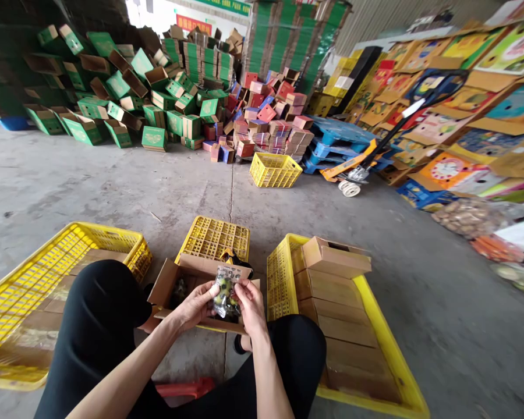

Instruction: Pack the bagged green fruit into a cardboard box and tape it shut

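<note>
Both my hands hold a small clear plastic bag (225, 291) with dark and greenish items inside. My left hand (195, 304) pinches its left side and my right hand (250, 302) pinches its right side. The bag hangs just above an open brown cardboard box (166, 280) that rests on an upturned yellow crate (213, 237) between my knees. More dark items lie inside the box.
A yellow crate (378, 343) on my right holds several closed brown boxes (335, 257). Another yellow crate (48, 256) lies on my left. Piles of green boxes (113, 87), red boxes (266, 116), a pallet jack (353, 169) and a yellow basket (274, 170) stand farther off on the concrete floor.
</note>
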`<action>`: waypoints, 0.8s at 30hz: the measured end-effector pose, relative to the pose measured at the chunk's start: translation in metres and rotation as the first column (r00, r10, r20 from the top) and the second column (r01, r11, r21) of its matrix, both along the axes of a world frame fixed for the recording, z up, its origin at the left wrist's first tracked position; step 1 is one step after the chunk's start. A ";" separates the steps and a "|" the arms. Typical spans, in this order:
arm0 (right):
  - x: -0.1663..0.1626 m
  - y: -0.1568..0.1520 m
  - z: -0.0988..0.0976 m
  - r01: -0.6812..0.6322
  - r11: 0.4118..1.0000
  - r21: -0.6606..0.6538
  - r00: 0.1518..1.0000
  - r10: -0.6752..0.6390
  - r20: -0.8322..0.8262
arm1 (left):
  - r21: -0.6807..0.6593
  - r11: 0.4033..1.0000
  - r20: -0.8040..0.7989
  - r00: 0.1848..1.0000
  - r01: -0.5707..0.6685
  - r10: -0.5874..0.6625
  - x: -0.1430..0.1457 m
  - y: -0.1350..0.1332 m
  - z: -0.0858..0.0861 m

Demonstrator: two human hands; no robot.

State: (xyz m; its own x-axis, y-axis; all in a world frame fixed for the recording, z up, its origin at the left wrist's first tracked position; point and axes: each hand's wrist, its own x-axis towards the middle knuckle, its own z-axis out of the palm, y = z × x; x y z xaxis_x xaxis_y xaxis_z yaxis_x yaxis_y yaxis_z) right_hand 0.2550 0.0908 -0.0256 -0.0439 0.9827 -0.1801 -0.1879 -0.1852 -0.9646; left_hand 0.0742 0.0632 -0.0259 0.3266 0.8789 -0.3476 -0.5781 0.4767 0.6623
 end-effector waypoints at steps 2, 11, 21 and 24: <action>0.001 0.000 0.003 -0.010 1.000 0.010 1.000 0.010 0.003 | -0.010 1.000 0.016 1.000 -0.004 0.004 -0.001 0.000 0.002; 0.011 0.002 0.017 -0.064 0.953 0.296 0.989 0.021 0.146 | -0.025 0.999 0.003 0.999 0.039 -0.039 -0.001 -0.001 -0.001; 0.009 0.003 0.016 0.086 0.977 0.194 0.995 -0.096 0.039 | -0.060 0.979 -0.052 0.980 -0.193 0.190 0.003 0.001 -0.008; 0.010 0.003 0.014 0.083 0.983 0.164 0.995 -0.091 0.042 | -0.008 0.976 -0.101 0.971 -0.219 0.217 0.004 0.001 -0.008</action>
